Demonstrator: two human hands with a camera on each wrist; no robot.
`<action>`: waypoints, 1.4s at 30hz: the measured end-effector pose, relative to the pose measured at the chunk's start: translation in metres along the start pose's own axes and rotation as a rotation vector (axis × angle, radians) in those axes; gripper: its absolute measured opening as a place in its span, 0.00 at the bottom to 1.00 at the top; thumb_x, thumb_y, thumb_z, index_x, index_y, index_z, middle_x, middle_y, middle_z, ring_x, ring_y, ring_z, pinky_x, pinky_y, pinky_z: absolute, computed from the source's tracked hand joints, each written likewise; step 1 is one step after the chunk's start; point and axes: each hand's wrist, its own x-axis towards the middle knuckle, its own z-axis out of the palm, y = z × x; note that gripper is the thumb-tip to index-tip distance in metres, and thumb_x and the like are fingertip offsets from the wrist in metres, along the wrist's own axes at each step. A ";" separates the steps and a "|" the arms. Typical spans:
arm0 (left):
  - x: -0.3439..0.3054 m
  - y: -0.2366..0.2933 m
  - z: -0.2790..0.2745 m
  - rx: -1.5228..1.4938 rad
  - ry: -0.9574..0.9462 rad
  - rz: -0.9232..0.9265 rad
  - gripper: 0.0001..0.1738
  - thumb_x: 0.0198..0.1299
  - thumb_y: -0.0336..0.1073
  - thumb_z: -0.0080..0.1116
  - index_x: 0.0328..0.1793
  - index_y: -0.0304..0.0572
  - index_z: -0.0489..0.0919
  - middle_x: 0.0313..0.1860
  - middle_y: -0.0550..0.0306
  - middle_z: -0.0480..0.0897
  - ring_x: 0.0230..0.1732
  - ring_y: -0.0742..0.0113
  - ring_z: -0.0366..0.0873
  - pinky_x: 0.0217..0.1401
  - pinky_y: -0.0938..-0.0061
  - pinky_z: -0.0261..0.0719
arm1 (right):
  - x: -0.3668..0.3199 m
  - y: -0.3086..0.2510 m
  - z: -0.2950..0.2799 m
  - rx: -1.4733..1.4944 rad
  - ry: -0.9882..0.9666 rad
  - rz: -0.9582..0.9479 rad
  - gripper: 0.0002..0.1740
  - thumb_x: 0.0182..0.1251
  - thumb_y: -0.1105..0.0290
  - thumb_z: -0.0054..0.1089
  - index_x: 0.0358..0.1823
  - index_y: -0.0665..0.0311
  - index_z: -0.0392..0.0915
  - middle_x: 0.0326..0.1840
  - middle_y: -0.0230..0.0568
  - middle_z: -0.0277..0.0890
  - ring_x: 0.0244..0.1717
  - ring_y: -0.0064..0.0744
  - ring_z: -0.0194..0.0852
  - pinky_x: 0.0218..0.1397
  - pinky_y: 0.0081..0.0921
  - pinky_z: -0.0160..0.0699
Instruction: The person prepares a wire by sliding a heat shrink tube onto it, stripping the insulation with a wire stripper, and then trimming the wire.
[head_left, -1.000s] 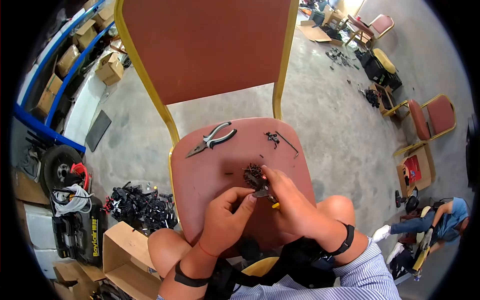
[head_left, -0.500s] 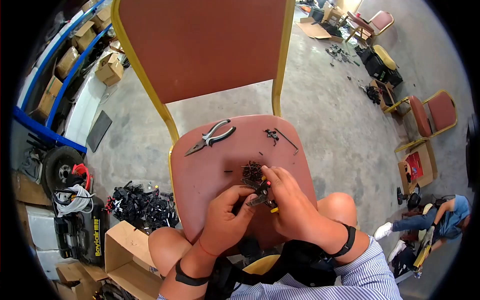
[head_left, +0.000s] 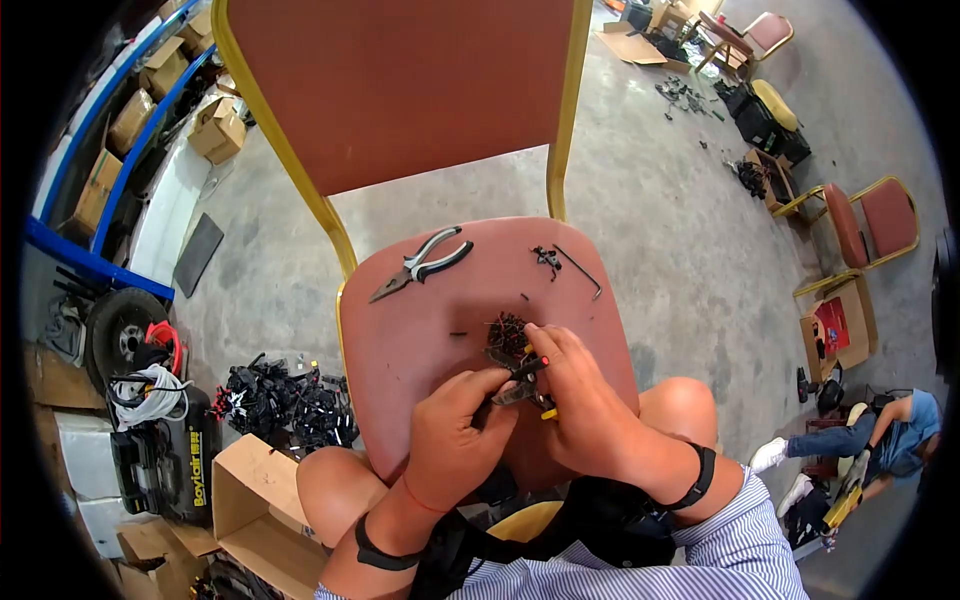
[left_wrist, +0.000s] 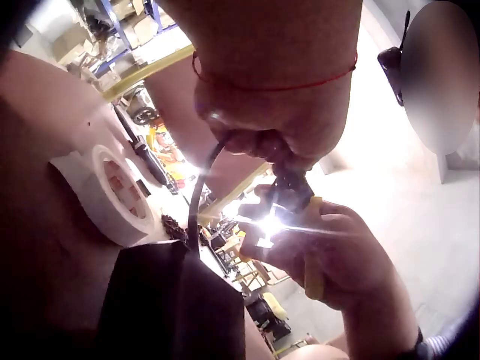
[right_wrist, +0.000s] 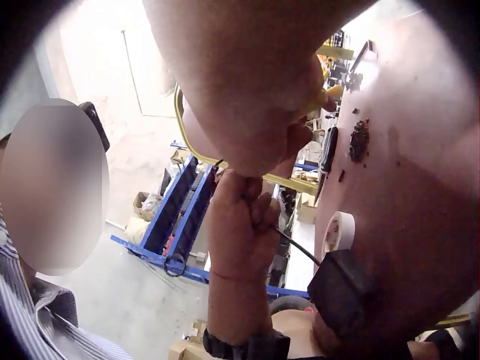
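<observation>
My right hand [head_left: 590,415]: curled round a yellow-handled tool [left_wrist: 313,274]. My left hand [head_left: 455,425]: fingers closed on a black cable [left_wrist: 196,199]. Between them, a dark piece [head_left: 528,369], red-tipped, near the tool's grey jaws; contact I cannot confirm, and glare hides that end in the left wrist view.

Clearly seen in the wrist views only: the cable's run to a black block [left_wrist: 180,300]; a white tape roll [left_wrist: 103,196] on the chair seat [head_left: 400,345], print inside it too small to read.

On the seat, 12 o'clock being the backrest [head_left: 420,90]: at 12, a pile of small dark pieces [head_left: 508,332]; at 11, pliers [head_left: 411,268], grey-and-black handles; at 1, a hex key [head_left: 580,272], black fittings [head_left: 546,262] just beside.

On the floor: at 9, a heap of black parts [head_left: 285,405]; past it, between 8 and 9, a black tank [head_left: 197,470] lettered "Boyiair", further characters indistinct.

Farther: at 3, a person in blue [head_left: 905,435], cut by the lens edge; at 10, blue shelving [head_left: 100,265], likewise cut.
</observation>
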 end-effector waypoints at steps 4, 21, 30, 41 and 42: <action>-0.001 0.001 0.000 -0.009 0.004 -0.012 0.16 0.56 0.25 0.69 0.52 0.36 0.86 0.39 0.47 0.87 0.36 0.52 0.86 0.39 0.66 0.83 | -0.002 0.000 0.002 -0.023 0.023 -0.019 0.50 0.48 0.91 0.57 0.79 0.77 0.55 0.73 0.69 0.59 0.77 0.74 0.54 0.81 0.51 0.60; -0.002 0.009 -0.002 -0.102 -0.034 -0.161 0.14 0.63 0.25 0.67 0.55 0.33 0.87 0.29 0.59 0.86 0.28 0.80 0.76 0.32 0.80 0.75 | -0.003 -0.011 -0.007 -0.100 0.152 0.028 0.53 0.48 0.90 0.60 0.81 0.74 0.53 0.75 0.68 0.57 0.79 0.75 0.52 0.82 0.55 0.58; 0.000 0.007 -0.002 -0.002 -0.048 -0.070 0.15 0.61 0.25 0.66 0.55 0.35 0.88 0.35 0.53 0.89 0.31 0.76 0.82 0.35 0.78 0.79 | -0.002 -0.008 -0.017 -0.229 0.164 -0.020 0.47 0.49 0.85 0.63 0.76 0.74 0.61 0.66 0.62 0.67 0.72 0.67 0.63 0.72 0.52 0.68; -0.002 -0.001 -0.004 -0.143 -0.086 -0.045 0.17 0.61 0.27 0.69 0.58 0.36 0.85 0.46 0.49 0.89 0.42 0.59 0.88 0.47 0.70 0.84 | -0.002 -0.009 -0.017 -0.313 0.200 -0.047 0.36 0.59 0.77 0.64 0.72 0.72 0.69 0.62 0.57 0.72 0.67 0.63 0.69 0.65 0.50 0.75; 0.000 0.001 -0.007 -0.098 -0.108 0.007 0.16 0.62 0.28 0.69 0.57 0.36 0.85 0.45 0.48 0.88 0.42 0.56 0.87 0.47 0.69 0.84 | -0.003 -0.010 -0.015 -0.328 0.198 -0.044 0.35 0.60 0.76 0.64 0.72 0.72 0.69 0.62 0.57 0.72 0.67 0.63 0.70 0.65 0.49 0.75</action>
